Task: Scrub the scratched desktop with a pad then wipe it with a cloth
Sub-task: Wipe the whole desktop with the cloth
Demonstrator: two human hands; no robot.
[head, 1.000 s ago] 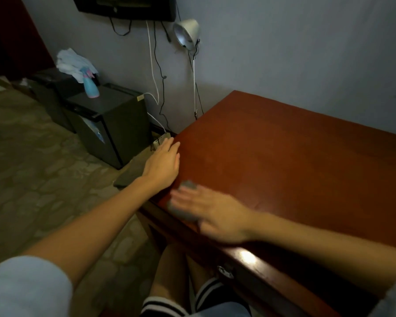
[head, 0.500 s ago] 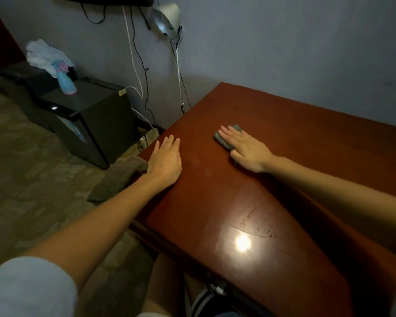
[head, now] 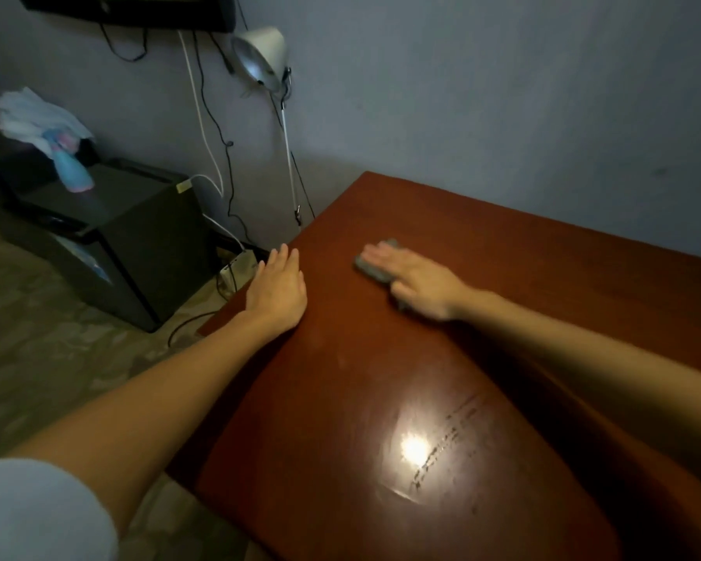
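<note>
Right hand (head: 415,283) flat, palm down, fingers straight and together, pressing the grey pad (head: 375,269) onto the desktop (head: 523,285) toward its far left part; pad edges show beyond the fingers, hand blurred. Left hand (head: 278,291) also flat, fingers extended and close together, holding nothing, resting on the desktop's left edge with forearm reaching in from near left. Scratches (head: 442,447) beside a light glare lie on the near part, well apart from the pad

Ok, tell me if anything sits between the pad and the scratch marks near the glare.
Nothing visible does. The right hand presses the grey pad flat on the desktop; bare wood runs from there to the scratches. The left hand rests off to the side.
</note>
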